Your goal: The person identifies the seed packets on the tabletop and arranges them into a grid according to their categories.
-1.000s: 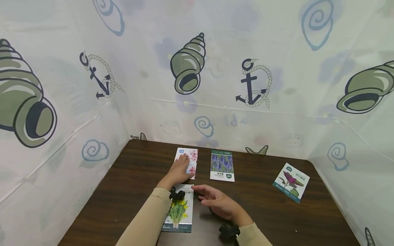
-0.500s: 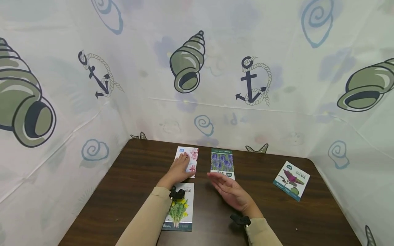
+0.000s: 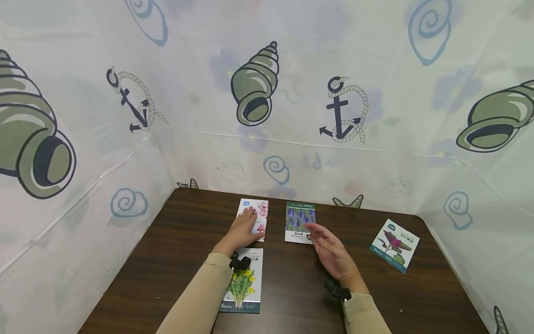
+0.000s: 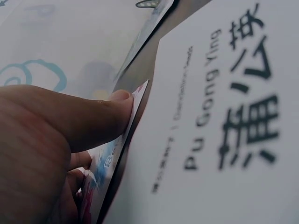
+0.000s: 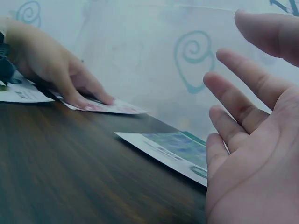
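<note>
My left hand (image 3: 239, 232) rests on a white seed packet with pink blossoms (image 3: 262, 209) near the table's back; its thumb lies along the near edge. Just below, partly under the left wrist in the head view, lies a dandelion seed packet (image 3: 242, 290) with yellow flowers, its printed name large in the left wrist view. My right hand (image 3: 333, 255) holds nothing. Its fingers are extended, palm turned sideways, with fingertips overlapping the lower right corner of a seed packet with purple flower spikes (image 3: 300, 218) in the head view. In the right wrist view that purple packet (image 5: 173, 149) lies flat beyond the fingers.
Another seed packet, with a dark magenta flower (image 3: 394, 246), lies tilted on the right of the dark wooden table (image 3: 167, 264). A printed cloth wall (image 3: 300, 167) closes off the back and both sides.
My right hand has moved right and slightly forward, from beside the dandelion packet to the purple-flower packet. The left hand stays on the pink-blossom packet.
</note>
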The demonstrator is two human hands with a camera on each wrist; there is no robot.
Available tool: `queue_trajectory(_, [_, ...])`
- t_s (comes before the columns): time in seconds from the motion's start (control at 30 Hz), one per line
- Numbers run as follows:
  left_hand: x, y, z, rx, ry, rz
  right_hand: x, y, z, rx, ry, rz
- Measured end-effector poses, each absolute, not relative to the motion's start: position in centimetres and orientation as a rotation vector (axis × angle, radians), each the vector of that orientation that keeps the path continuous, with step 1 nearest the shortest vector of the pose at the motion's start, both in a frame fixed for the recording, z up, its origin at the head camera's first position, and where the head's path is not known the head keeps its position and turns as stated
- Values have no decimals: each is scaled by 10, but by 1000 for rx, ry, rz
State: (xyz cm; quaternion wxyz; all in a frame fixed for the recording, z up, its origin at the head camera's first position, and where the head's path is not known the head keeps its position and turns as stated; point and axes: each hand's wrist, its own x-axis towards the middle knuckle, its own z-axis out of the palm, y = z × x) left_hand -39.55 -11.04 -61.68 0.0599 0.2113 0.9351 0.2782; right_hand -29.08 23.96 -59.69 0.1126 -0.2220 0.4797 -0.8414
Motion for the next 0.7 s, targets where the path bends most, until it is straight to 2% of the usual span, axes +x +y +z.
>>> queue_trajectory(0.7, [-393, -110, -613, 647, 2848, 840, -297, 294, -598, -223, 1980, -2487])
